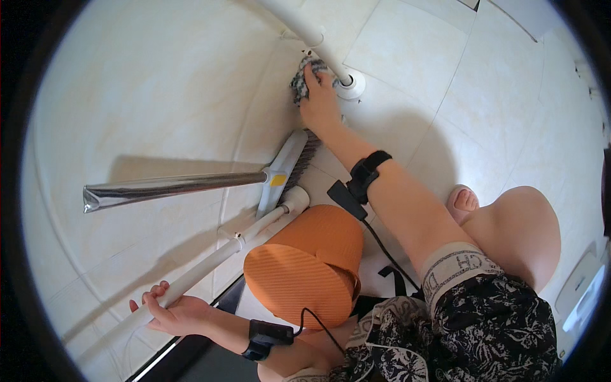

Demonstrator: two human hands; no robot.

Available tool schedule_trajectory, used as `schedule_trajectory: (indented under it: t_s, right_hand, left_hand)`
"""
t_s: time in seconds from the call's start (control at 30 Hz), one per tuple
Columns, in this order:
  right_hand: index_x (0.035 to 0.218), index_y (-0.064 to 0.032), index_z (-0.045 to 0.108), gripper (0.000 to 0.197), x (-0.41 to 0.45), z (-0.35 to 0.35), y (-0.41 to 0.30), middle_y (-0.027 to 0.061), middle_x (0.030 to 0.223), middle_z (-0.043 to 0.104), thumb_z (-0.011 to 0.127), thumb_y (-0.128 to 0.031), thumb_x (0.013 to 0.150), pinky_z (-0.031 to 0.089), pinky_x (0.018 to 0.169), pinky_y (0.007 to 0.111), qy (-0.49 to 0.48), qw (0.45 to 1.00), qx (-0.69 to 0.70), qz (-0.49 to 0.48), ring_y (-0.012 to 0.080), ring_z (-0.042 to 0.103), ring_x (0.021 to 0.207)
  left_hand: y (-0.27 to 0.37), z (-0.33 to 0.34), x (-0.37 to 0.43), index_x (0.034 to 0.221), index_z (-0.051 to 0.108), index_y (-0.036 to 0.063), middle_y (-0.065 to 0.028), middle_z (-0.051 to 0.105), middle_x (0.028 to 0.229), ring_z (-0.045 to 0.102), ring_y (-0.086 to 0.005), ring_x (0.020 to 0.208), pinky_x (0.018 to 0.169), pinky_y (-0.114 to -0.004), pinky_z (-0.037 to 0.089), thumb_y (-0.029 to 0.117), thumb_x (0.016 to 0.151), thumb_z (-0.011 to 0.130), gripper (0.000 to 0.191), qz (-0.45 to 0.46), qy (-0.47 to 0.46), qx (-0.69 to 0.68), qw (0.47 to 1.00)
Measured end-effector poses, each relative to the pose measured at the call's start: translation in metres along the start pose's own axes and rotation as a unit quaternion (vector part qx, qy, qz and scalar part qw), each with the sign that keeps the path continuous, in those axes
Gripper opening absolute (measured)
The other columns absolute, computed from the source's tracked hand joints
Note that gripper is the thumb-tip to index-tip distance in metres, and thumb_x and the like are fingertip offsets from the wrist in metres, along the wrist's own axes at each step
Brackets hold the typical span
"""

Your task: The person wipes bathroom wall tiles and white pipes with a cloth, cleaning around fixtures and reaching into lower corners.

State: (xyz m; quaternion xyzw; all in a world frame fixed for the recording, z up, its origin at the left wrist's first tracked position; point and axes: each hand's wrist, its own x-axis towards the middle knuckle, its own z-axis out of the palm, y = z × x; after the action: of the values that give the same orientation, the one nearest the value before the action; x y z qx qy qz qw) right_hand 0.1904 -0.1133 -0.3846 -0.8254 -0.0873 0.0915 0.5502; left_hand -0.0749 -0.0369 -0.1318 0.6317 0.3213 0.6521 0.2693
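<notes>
My right hand (321,98) presses a crumpled black-and-white cloth (301,85) into the corner where tiled wall meets floor. Right beside it, a white vertical pipe (336,64) enters the floor through a round white collar (352,87). At the lower left, my left hand (176,314) is wrapped around a second white pipe (203,271) that runs along the wall. Between my arms stands an orange ribbed bin (305,272). A broom with a grey head (282,174) and dark bristles rests by the wall, its shiny metal handle (176,190) pointing left.
Pale tiles cover the wall (143,110) and the floor (405,57). Black straps with cabled devices sit on my right forearm (363,176) and left wrist (265,336). My foot in a pink slipper (463,203) is on the floor at right. A dark-edged threshold (191,348) lies below.
</notes>
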Motion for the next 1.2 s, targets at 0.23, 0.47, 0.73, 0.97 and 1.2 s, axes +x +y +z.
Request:
schedule_trajectory:
  t_s: [0.23,0.47,0.73,0.97,1.2]
  right_hand:
    - [0.119,-0.0016,0.046,0.050,0.010,0.004,0.014,0.0240,0.106,0.058,0.064,-0.023,0.079,0.045,0.084,0.043,-0.030,0.972,0.191,0.133,0.0387,0.056,0.100]
    - [0.095,0.0019,0.057,0.044,0.007,0.004,-0.007,0.0194,0.086,0.064,0.067,-0.037,0.076,0.048,0.072,0.039,-0.005,0.983,0.178,0.052,0.0338,0.062,0.082]
    - [0.091,-0.0009,0.060,0.021,0.023,-0.006,0.006,0.0029,0.071,0.058,0.063,-0.020,0.082,0.042,0.055,0.027,-0.051,0.924,0.347,0.153,0.0119,0.052,0.061]
    - [0.089,0.0000,0.064,0.029,0.020,-0.014,-0.008,0.0185,0.079,0.065,0.066,-0.026,0.076,0.048,0.068,0.038,-0.035,0.990,0.136,0.012,0.0304,0.063,0.072]
    - [0.090,-0.0016,0.065,0.032,0.033,-0.027,-0.004,0.0190,0.086,0.066,0.064,-0.030,0.077,0.049,0.073,0.041,-0.048,0.996,0.020,0.076,0.0351,0.063,0.080]
  left_hand:
    - [0.004,0.001,-0.001,0.117,0.042,-0.0028,-0.0098,0.048,0.073,0.047,-0.0183,0.068,0.068,-0.032,0.041,0.004,0.081,0.054,0.038,0.001,0.019,0.001,1.000]
    - [0.002,0.001,-0.001,0.116,0.044,-0.0033,-0.0097,0.048,0.071,0.047,-0.0190,0.067,0.067,-0.032,0.040,0.004,0.081,0.055,0.038,0.003,0.008,-0.026,1.000]
    - [-0.001,0.000,0.003,0.116,0.044,-0.0024,-0.0093,0.048,0.072,0.045,-0.0175,0.066,0.066,-0.032,0.039,0.003,0.082,0.055,0.037,-0.002,0.018,-0.040,0.999]
    - [-0.005,0.002,0.003,0.115,0.046,-0.0014,-0.0088,0.049,0.073,0.043,-0.0161,0.067,0.065,-0.030,0.038,0.003,0.082,0.055,0.035,0.000,0.039,-0.028,0.999]
    - [-0.002,0.009,0.000,0.114,0.047,-0.0024,-0.0081,0.046,0.070,0.042,-0.0159,0.066,0.064,-0.030,0.038,0.003,0.082,0.054,0.033,-0.001,0.051,-0.029,0.998]
